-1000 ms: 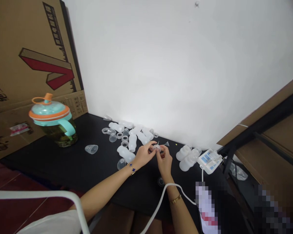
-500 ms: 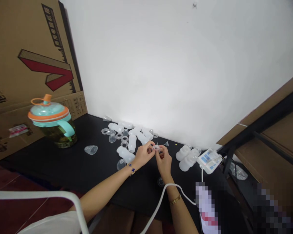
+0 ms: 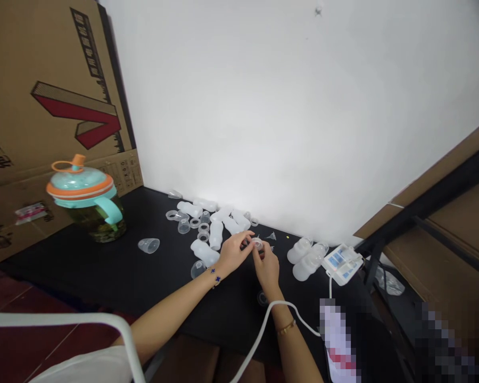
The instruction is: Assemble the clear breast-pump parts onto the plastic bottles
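Observation:
Between the fingertips of my left hand (image 3: 234, 252) and my right hand (image 3: 267, 266) is a small clear ring with a nipple-like tip (image 3: 257, 243). Both hands pinch it, one from each side, above the black table. Left of my hands lie several frosted white bottles (image 3: 216, 235), loose rings (image 3: 203, 236) and clear domed caps (image 3: 184, 226). Another clear cap (image 3: 198, 269) is beside my left wrist. A small clear pointed piece (image 3: 272, 235) lies just beyond my right hand.
Two capped bottles (image 3: 308, 263) lie at the right beside a white power strip (image 3: 343, 263). Its white cable (image 3: 259, 334) loops over my right forearm. A teal and orange jug (image 3: 83, 202) stands at the left, before a cardboard box (image 3: 56, 53). A white wall rises behind the table.
My fingers have shifted slightly around the ring, and my left fingers are a little straighter. The ring has tilted and moved slightly right. The other objects have stayed put.

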{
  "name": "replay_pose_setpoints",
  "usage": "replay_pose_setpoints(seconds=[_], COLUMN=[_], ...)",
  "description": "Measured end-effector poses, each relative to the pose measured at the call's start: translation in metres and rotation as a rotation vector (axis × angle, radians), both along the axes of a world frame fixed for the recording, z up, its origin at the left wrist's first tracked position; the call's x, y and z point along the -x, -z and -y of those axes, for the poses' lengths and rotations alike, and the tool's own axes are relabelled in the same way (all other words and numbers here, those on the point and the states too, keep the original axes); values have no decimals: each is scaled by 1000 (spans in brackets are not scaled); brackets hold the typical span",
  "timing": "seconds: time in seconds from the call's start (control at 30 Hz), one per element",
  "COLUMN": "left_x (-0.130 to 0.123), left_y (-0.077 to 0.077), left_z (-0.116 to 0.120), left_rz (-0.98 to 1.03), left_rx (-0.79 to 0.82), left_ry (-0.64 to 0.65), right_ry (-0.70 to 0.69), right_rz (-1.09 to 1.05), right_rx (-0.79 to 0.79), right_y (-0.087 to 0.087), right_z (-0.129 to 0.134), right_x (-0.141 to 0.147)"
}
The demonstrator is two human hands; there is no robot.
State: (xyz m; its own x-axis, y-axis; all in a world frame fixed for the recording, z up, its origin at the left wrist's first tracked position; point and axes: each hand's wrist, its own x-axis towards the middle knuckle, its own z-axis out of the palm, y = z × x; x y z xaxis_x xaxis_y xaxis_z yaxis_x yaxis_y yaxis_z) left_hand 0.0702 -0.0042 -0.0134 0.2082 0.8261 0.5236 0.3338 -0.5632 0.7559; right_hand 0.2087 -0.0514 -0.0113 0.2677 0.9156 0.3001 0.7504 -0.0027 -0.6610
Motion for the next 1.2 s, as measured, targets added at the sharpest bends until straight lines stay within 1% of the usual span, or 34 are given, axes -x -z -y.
replay_pose_setpoints(seconds=[0.17,0.3,0.47,0.57,0.73,0.97,1.2], left_x=[-1,-2,-2,-2,-2,-2,-1], left_y=[-3,-4,-2,-1,0,1,2], left_z=[0,0,-2,-3,-3,-2,-2], left_rz=[131,202,207,194,190,54,-2], left_rx=[155,226,212,209,175,96,56], left_ry=[102,159,129,128,122,50,25], right_ry=[-20,-60,-91,-92,-116,-119,-106], right_rz=[-74,-101,-79,-48,-55,-39,5], right_rx=[-34,-38,-52,-56,-53,-29,-55], right_y=[-1,0,0,0,-2,-1,-1], right_z=[0,-1,-1,0,1,1,0], right_x=[-3,-4,-3,-2,-1,-1,-2])
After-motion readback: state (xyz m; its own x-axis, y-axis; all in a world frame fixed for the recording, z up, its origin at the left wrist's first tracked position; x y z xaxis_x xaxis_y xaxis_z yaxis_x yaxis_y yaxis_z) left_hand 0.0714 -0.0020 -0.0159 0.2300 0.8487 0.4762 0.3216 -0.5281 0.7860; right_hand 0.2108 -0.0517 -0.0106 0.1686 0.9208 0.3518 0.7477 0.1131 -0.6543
